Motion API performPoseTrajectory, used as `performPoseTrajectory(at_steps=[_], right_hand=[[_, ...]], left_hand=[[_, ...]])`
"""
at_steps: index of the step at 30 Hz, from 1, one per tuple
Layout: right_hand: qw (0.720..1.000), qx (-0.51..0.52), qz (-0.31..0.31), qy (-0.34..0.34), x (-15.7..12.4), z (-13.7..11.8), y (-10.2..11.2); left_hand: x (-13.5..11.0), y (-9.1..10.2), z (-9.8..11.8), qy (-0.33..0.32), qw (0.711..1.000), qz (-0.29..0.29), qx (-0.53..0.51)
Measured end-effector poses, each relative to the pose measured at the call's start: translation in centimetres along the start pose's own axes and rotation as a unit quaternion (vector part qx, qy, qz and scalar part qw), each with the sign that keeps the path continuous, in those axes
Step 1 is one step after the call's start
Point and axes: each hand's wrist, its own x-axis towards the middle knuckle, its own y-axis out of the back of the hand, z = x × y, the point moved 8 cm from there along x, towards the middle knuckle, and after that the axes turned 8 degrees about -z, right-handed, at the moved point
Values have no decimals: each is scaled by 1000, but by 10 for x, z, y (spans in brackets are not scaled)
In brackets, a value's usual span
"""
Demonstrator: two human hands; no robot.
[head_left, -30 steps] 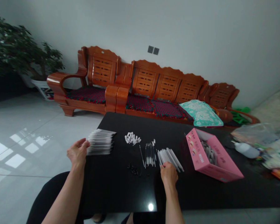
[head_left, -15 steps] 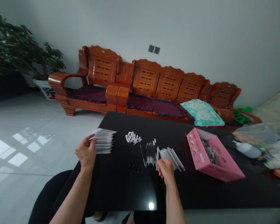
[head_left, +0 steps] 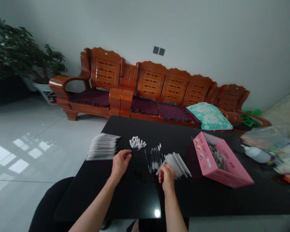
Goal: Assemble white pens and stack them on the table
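Note:
My right hand (head_left: 167, 176) pinches one thin white tube (head_left: 160, 167) lifted from the fanned pile of white tubes (head_left: 177, 161) on the black table (head_left: 125, 199). My left hand (head_left: 120, 163) hovers with curled fingers just above the small black caps (head_left: 138, 175), holding nothing I can make out. A neat stack of white tubes (head_left: 102, 148) lies to its left. A cluster of short white caps (head_left: 137, 142) and a row of thin refills (head_left: 155, 159) lie between the two piles.
An open pink box (head_left: 219, 162) holding several pieces sits right of my right hand. A white squeeze bottle (head_left: 255, 154), plastic bags and clutter fill the table's far right. A carved wooden sofa (head_left: 145, 93) stands behind the table, a potted plant (head_left: 19, 54) at left.
My left hand left the stacked tubes and moved right toward the table's middle. My right hand picked one tube out of the fanned pile and drew it slightly left.

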Motion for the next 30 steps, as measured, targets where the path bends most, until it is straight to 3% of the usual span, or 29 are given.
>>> performPoseTrajectory(at_steps=[7, 14, 24, 30], right_hand=[[1000, -9, -9, -10, 1, -3, -2], [1000, -14, -2, -16, 1, -1, -2], [1000, -20, -21, -11, 1, -2, -3], [1000, -7, -16, -14, 0, -3, -4]], left_hand=[[11, -69, 31, -17, 979, -130, 157], [18, -103, 44, 8, 944, -164, 287], [23, -105, 35, 43, 940, -159, 298], [26, -84, 42, 39, 954, -125, 269]])
